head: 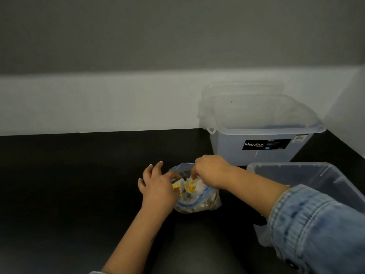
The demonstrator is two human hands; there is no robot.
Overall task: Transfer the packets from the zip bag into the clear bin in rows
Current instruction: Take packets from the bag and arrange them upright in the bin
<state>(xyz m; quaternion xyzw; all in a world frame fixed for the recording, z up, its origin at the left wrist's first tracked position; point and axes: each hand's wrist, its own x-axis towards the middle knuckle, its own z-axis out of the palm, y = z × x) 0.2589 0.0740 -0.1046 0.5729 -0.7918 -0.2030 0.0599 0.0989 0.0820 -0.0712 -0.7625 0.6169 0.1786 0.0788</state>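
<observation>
Zip bag (197,200) stands open on the counter (79,184). Right hand (211,171) reaches in from above, fingers pinching a packet (190,185); left hand (158,184), fingers spread, steadies the rim. Bin (320,175) lies to the right, nearer the right hand.

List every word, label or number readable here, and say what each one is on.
"Megabox": black label on the far clear bin.
Smaller print on that label: unreadable.
White barcode sticker on the same bin: unreadable.
Yellow print on the packets in the zip bag: unreadable.
</observation>
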